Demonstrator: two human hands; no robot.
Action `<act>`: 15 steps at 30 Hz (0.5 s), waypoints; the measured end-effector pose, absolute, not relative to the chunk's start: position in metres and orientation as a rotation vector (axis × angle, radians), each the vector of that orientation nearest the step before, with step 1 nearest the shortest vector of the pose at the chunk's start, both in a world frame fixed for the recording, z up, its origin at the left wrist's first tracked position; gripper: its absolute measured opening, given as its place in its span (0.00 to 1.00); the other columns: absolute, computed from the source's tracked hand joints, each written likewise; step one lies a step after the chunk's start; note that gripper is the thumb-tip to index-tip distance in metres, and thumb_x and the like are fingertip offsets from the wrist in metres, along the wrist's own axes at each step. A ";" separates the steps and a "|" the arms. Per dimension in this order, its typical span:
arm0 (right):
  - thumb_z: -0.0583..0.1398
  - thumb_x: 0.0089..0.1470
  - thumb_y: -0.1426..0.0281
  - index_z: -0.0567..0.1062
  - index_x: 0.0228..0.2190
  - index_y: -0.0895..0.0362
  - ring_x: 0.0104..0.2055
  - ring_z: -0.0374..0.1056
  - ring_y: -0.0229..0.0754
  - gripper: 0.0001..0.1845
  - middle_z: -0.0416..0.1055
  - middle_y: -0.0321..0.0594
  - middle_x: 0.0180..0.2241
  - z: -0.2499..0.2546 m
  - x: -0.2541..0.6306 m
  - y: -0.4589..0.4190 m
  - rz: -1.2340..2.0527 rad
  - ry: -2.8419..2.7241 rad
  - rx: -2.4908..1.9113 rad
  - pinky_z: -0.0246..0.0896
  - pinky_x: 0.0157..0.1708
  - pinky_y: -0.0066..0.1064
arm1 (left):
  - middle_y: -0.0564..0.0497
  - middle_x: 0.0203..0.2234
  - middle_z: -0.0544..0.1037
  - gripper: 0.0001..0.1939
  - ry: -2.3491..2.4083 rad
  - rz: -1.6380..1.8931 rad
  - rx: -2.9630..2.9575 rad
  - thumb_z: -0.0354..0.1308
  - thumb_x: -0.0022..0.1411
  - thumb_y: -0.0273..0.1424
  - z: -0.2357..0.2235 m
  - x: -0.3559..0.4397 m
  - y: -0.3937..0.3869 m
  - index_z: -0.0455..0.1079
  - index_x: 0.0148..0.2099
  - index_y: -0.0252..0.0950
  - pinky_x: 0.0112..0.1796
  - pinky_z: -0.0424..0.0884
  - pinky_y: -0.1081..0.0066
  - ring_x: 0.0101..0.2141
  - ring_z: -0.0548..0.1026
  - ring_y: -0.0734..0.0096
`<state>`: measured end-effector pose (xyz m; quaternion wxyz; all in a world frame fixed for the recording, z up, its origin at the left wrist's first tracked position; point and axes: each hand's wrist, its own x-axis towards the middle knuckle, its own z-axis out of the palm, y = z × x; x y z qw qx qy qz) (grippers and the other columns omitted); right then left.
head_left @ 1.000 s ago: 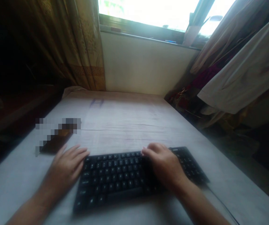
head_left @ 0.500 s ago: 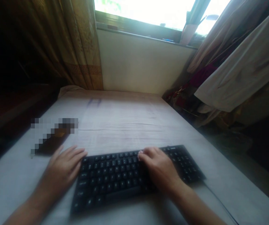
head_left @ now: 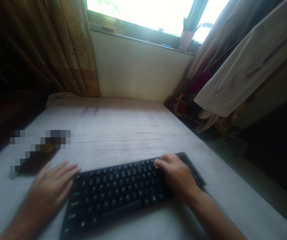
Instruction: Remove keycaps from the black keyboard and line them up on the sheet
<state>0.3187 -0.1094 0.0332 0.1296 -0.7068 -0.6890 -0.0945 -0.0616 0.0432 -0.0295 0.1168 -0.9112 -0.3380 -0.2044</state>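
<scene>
A black keyboard [head_left: 123, 186] lies at a slant on the white sheet in front of me, its cable running off at the right. My right hand [head_left: 177, 171] rests on the keys toward its right side, fingers curled under and pressed together. A small whitish bit shows at the thumb tip; what the fingers hold is mostly hidden. Flat on the sheet, my left hand [head_left: 53, 183] has its fingers stretched out, their tips at the keyboard's upper left corner.
A pixelated dark object [head_left: 40, 153] lies beyond my left hand. The sheet-covered bed [head_left: 123, 123] reaches to the wall under a window [head_left: 138, 16]. A patterned curtain [head_left: 70, 50] hangs at the left, and clothes [head_left: 233, 73] hang at the right.
My right hand has slid to the right across the keys. The view has shifted, so the keyboard and bed appear farther left. My left hand stays by the keyboard's corner.
</scene>
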 end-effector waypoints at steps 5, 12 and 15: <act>0.59 0.55 0.79 0.80 0.36 0.54 0.38 0.69 0.43 0.12 0.74 0.41 0.37 0.031 0.330 -0.115 -0.287 -1.970 -2.085 0.63 0.38 0.30 | 0.47 0.46 0.81 0.17 -1.018 -0.582 -2.676 0.46 0.62 0.35 -0.028 -0.062 0.043 0.73 0.49 0.45 0.55 0.60 0.43 0.48 0.77 0.50; 0.57 0.56 0.79 0.80 0.36 0.53 0.38 0.68 0.43 0.13 0.74 0.40 0.36 0.030 0.330 -0.115 -0.267 -1.925 -2.106 0.62 0.37 0.30 | 0.48 0.46 0.81 0.18 -1.119 -0.556 -2.705 0.46 0.61 0.36 -0.029 -0.061 0.044 0.75 0.48 0.45 0.56 0.58 0.43 0.49 0.76 0.50; 0.57 0.56 0.79 0.80 0.35 0.53 0.38 0.68 0.43 0.14 0.74 0.40 0.36 0.031 0.331 -0.115 -0.219 -1.885 -2.131 0.62 0.37 0.30 | 0.47 0.46 0.81 0.19 -1.087 -0.566 -2.699 0.46 0.62 0.36 -0.028 -0.061 0.044 0.75 0.47 0.44 0.54 0.59 0.42 0.49 0.76 0.49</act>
